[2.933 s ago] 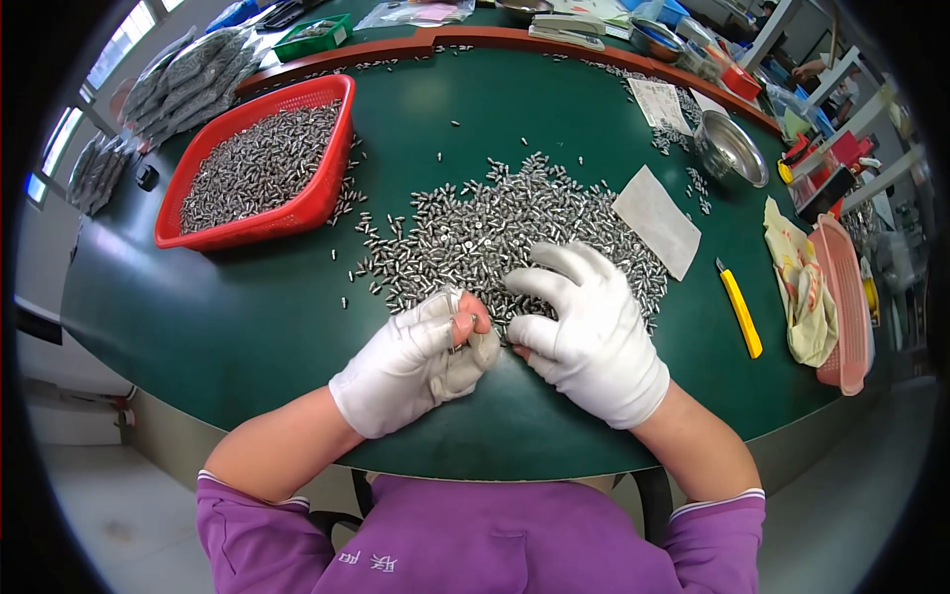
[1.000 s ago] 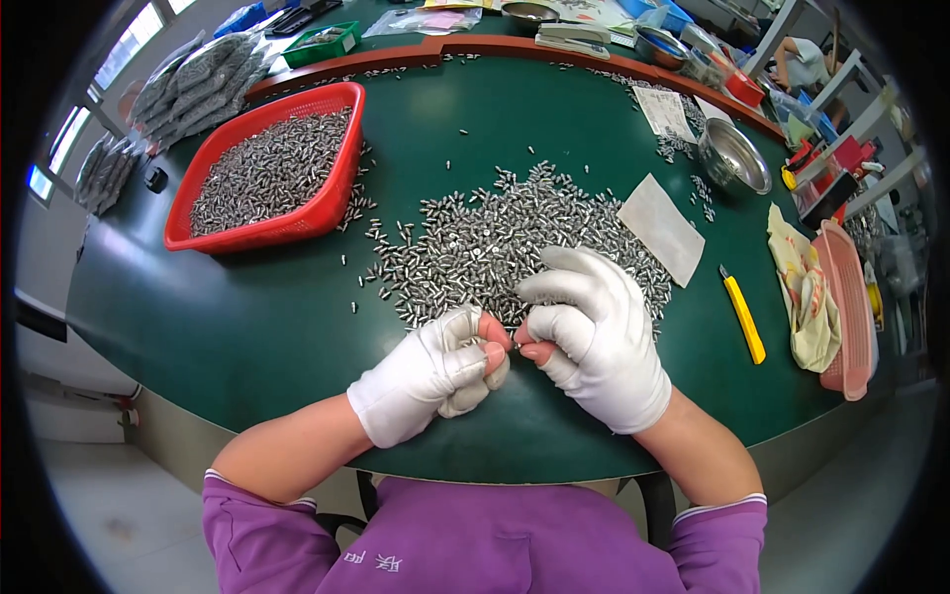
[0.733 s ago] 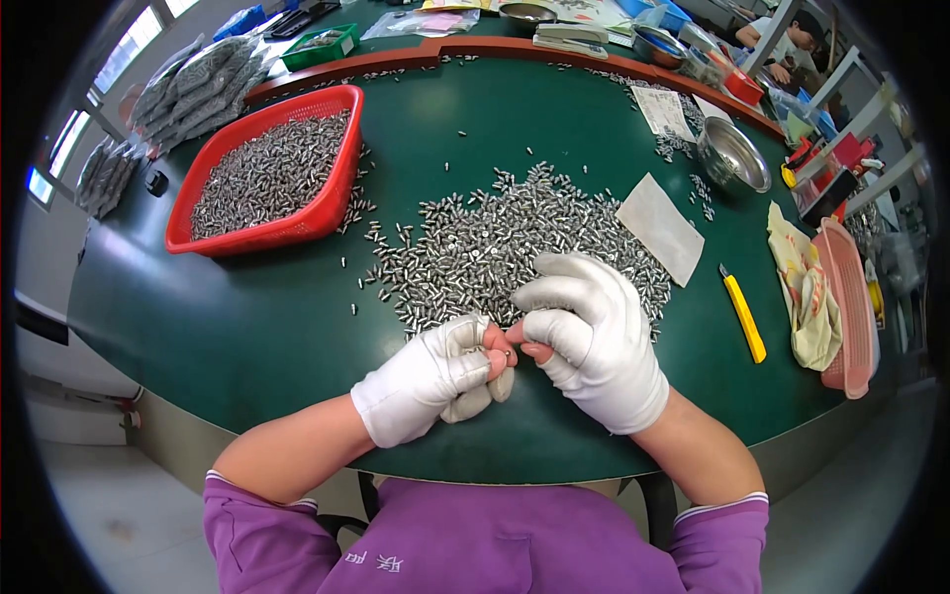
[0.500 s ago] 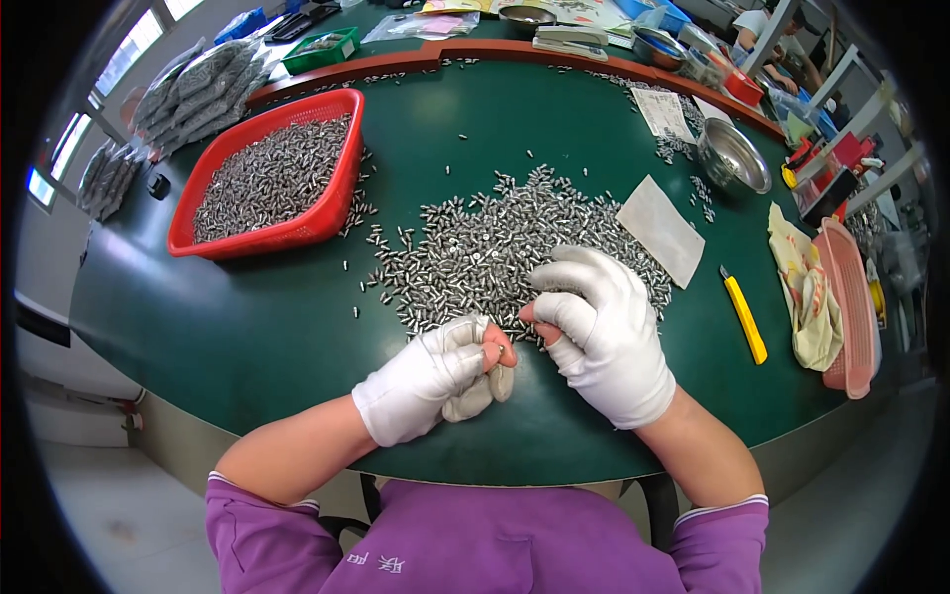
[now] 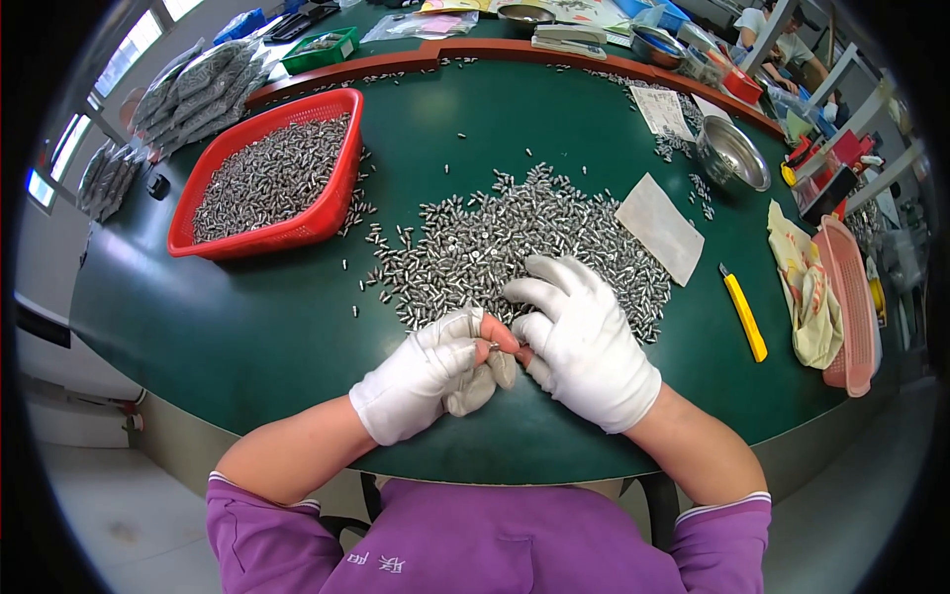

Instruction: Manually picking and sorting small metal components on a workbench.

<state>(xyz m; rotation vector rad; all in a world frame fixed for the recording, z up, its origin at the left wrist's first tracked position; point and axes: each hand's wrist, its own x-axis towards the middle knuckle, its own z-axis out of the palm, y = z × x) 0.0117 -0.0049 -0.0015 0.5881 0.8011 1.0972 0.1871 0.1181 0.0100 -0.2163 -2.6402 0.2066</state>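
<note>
White-gloved and half curled, my right hand [image 5: 586,348] had just drawn in close to the small metal piece [image 5: 495,346] pinched in my left hand [image 5: 416,374] before the metal pile [image 5: 515,238], bringing 2 hands to it, though whether the right held anything I couldn't tell.

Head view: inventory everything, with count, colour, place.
metal parts: uncountable, silver, table centre
table: 1, green, beneath
parts basket: 1, red, left
bags: several, grey, left
tray: 1, green, back left
large bowl: 1, silver, right
blank sheet: 1, white, beside metal parts
cutter: 1, yellow, right
pink basket: 1, pink, right
cloth: 1, cream, by pink basket
co-worker: 1, pale top, upper right
clutter: uncountable, mixed, back
shirt: 1, purple, bottom
left hand: 1, white glove, front, pinching small part
right hand: 1, white glove, beside it
</note>
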